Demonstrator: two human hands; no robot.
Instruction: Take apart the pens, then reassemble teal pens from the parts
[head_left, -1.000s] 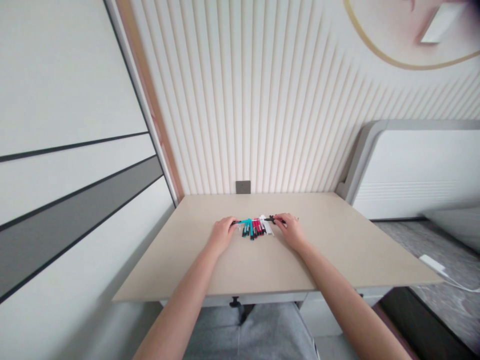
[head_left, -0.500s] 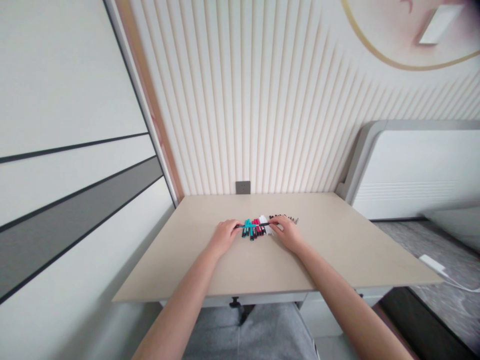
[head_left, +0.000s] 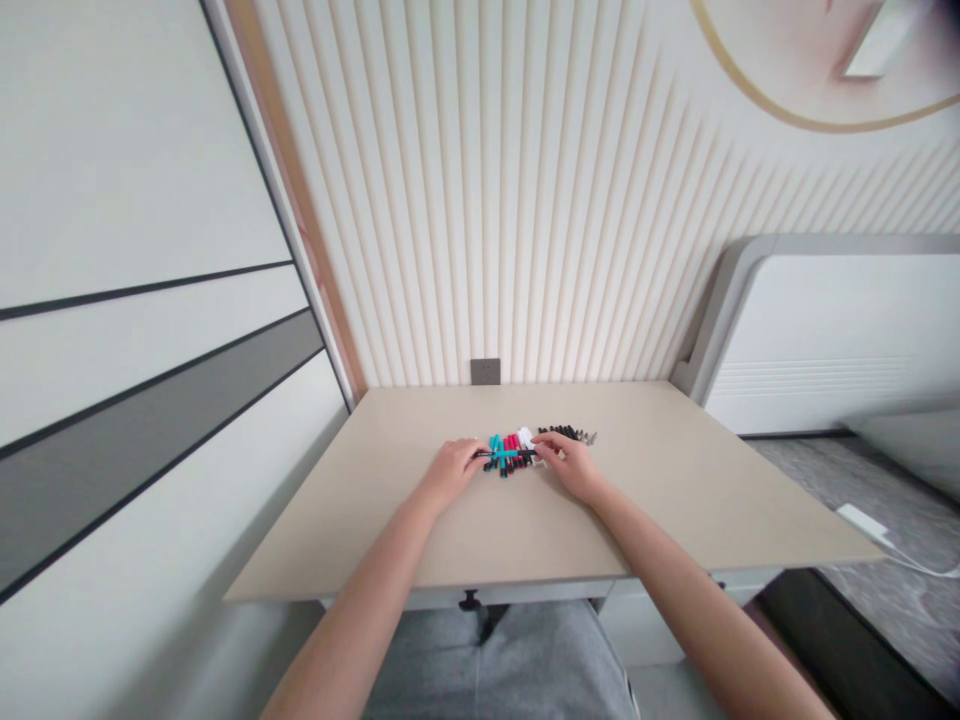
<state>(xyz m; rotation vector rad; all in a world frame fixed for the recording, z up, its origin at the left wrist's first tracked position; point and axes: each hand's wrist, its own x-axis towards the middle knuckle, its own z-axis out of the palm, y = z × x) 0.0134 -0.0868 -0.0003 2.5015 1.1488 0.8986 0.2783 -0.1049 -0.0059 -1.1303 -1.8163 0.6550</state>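
Note:
My left hand is closed on the black left end of a slim teal-and-black pen. The fingers of my right hand pinch its black right end, so the pen lies level between both hands. Beneath and around it lie several teal-and-black pieces, with red-and-black pieces and white pieces beside them toward my right hand. Just beyond my right hand is a row of black pieces, ending in small grey pieces. The pen partly hides the coloured pieces.
The beige desk reaches back to a ribbed wall with a dark socket. A pale panelled surface stands close on the left. To the right are a bed headboard and a white block with a cable.
My right hand has moved slightly left, bringing its black part against the teal part, where a pale and reddish stretch showed between them before. My left hand has barely moved.

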